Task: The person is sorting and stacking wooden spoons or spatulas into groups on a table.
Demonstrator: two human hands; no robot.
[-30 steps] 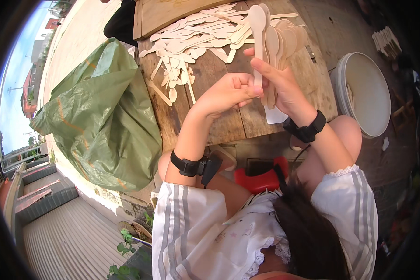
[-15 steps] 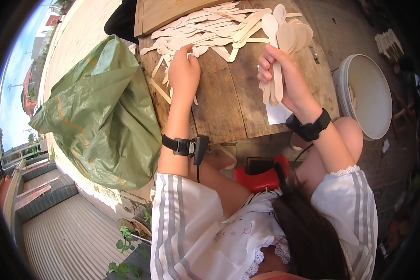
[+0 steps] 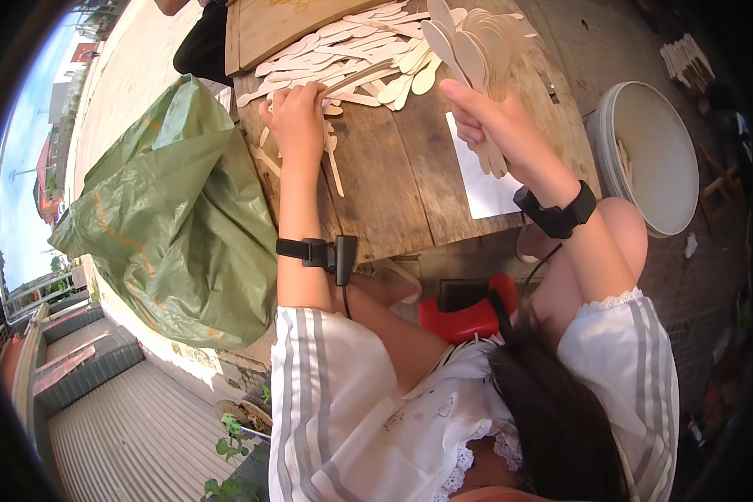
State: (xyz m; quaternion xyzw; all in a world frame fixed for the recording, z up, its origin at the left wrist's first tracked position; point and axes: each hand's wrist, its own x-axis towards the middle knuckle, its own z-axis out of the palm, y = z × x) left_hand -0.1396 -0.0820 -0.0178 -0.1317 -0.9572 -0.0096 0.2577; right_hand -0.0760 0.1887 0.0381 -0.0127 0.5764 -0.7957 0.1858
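Note:
My right hand holds a fanned bunch of flat wooden spoons upright over the wooden table. My left hand rests on the table's left part, fingers closed on a wooden spoon at the near edge of a loose pile of wooden spoons. A few single spoons lie beside that hand. Both wrists wear black bands.
A white paper sheet lies on the table under my right hand. A big green plastic bag stands at the left. Round white basins sit at the right. A red stool is under me. A wooden board lies at the far edge.
My left hand left the bunch and reached out left to the pile on the table. My right hand lifted the bunch of spoons up and farther away.

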